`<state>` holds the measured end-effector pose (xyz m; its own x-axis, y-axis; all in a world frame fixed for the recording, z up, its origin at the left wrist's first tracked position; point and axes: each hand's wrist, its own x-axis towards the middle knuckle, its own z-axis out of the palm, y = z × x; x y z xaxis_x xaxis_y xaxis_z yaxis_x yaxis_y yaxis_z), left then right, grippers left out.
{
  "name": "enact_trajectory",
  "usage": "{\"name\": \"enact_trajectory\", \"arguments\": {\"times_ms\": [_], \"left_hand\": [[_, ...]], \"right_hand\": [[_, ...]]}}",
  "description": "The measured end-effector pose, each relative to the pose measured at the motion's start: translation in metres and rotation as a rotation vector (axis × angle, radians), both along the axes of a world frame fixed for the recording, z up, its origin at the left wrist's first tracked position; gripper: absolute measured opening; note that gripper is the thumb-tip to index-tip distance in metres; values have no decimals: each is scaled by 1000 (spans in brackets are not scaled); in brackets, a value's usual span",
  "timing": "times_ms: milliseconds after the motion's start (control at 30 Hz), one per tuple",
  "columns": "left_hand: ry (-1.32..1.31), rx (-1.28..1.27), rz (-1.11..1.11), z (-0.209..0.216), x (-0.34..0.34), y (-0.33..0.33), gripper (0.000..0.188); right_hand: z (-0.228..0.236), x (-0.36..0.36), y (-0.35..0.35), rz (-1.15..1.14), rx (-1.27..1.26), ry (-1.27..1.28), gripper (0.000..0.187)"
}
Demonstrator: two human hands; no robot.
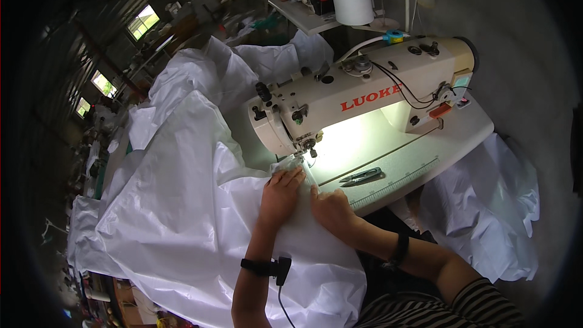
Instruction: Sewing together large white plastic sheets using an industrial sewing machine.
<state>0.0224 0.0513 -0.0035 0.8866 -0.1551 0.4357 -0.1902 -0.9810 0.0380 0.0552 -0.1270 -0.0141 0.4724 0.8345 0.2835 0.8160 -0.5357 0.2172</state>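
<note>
"White cloth (182, 176), loosely folded: where does it lie, and how is it directed?"

"Left of the machine and across its near side, with one part reaching behind the head. The visible spread runs from the far side toward the wearer; creasing conceals the true long axis. A straight edge leads from the presser foot (299, 158) toward the wearer, slanting slightly right."

"And the larger surroundings?"

"A pale sewing machine (340, 91) on a light sewing table (466, 129); at right, a second white fabric heap (486, 200) hanging beside the table."

"State of the hands?"

"Left hand (280, 195): opened flat, fingers extended on the cloth just before the foot. Right hand (334, 209): index finger extended to the straight edge, other fingers curled; whether it pinches cloth cannot be told."

"Smaller items, and any writing?"

"A white thread cone (353, 5) behind the machine; red capital lettering (371, 97) along the machine's arm; dark thread snips (362, 177), tips leftward; finally, a fine graduated scale (395, 183) near the table's front edge."
</note>
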Motion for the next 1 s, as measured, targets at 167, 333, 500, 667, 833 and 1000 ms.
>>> {"name": "enact_trajectory", "arguments": {"times_ms": [167,333,500,667,833,1000], "left_hand": [[-11,-96,-51,5,6,11,39],[-17,-83,-28,-1,16,19,38],[5,-30,2,2,19,25,36],[130,-78,77,18,-15,-8,41],[136,80,308,13,-105,-16,43],[49,37,566,24,-164,27,46]], "right_hand": [[-2,5,12,-28,-23,-1,39],[-7,17,21,-47,50,9,38],[-7,24,17,-39,99,185,40],[2,11,-13,33,161,247,39],[18,-7,-73,123,435,561,37],[56,-9,-129,324,526,786,26]]}}
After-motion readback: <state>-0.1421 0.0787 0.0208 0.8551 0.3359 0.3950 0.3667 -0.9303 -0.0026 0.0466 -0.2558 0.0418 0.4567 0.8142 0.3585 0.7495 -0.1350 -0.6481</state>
